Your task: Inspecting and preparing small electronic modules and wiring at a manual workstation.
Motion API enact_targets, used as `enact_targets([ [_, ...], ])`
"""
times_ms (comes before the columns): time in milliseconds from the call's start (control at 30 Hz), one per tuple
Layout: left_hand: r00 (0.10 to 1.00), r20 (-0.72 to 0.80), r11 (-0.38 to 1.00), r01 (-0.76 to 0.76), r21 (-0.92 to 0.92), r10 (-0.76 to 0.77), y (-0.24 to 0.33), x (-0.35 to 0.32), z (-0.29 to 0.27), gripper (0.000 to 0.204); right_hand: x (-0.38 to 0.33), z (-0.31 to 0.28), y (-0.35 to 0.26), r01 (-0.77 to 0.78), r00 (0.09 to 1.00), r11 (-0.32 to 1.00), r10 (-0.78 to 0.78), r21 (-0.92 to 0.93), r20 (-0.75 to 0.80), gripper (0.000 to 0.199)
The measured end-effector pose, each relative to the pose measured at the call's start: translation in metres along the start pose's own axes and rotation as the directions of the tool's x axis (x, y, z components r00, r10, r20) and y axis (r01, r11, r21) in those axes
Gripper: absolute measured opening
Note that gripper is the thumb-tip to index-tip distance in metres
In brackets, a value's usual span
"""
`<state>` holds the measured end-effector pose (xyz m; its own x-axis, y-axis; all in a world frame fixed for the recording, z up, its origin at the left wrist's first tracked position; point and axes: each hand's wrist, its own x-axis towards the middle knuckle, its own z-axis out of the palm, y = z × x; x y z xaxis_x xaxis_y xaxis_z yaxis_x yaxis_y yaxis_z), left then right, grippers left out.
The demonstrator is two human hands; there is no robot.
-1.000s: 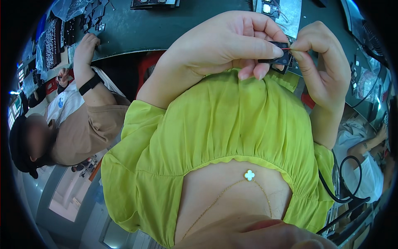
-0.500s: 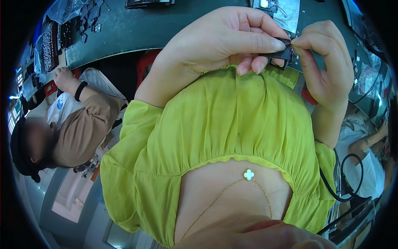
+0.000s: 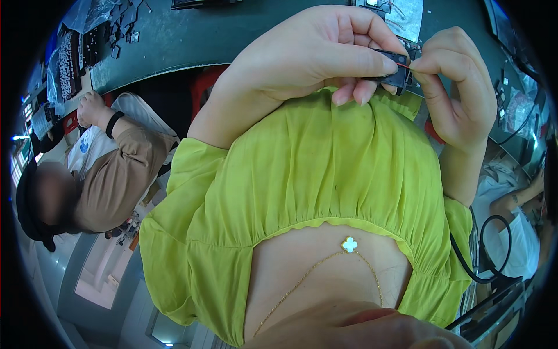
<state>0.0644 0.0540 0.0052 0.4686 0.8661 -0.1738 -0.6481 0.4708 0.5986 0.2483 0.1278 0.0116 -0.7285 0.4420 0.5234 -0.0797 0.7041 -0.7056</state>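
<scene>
My left hand (image 3: pixel 349 55) is closed round a small black plastic casing (image 3: pixel 400 77), with the thumb lying across its top near the table's front edge. A thin red wire (image 3: pixel 402 65) stretches from the casing toward the right. Its outer end is pinched between the thumb and forefinger of my right hand (image 3: pixel 456 75), just beside the casing. My left fingers hide much of the casing, and its inside is too small to make out.
A pale metal-like sheet (image 3: pixel 405 20) with small parts lies beyond my hands on the dark green table (image 3: pixel 192 43). Several small black pieces (image 3: pixel 123 26) and plastic bags (image 3: pixel 87 14) are at the far left. A co-worker (image 3: pixel 125 168) sits at left; a black cable (image 3: pixel 508 244) loops at right.
The casing has tilted slightly in my left hand, showing more of its surface. More of the red wire shows between it and my right fingertips.
</scene>
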Motion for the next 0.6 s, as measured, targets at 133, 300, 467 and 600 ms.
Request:
enact_targets([
  [133,0.999,0.005,0.998,0.044,-0.050,-0.044,0.004,0.002,0.002,0.014,0.000,0.000,0.003,-0.004,1.000,0.998,0.005,0.068,-0.018,0.018],
  [300,0.990,-0.007,0.983,0.136,-0.123,-0.137,0.008,0.005,0.006,0.014,-0.001,-0.002,0.004,0.032,0.999,0.998,-0.030,0.057,-0.038,0.017],
  [467,0.990,0.013,0.974,0.143,-0.176,-0.143,0.002,0.007,0.000,0.013,0.000,-0.008,0.003,0.019,0.999,1.000,-0.019,-0.006,0.042,0.016],
  [600,0.996,0.052,0.985,0.080,-0.153,-0.073,-0.001,0.011,-0.001,0.011,-0.001,-0.012,0.004,0.021,0.998,0.999,-0.019,-0.036,0.058,0.015],
])
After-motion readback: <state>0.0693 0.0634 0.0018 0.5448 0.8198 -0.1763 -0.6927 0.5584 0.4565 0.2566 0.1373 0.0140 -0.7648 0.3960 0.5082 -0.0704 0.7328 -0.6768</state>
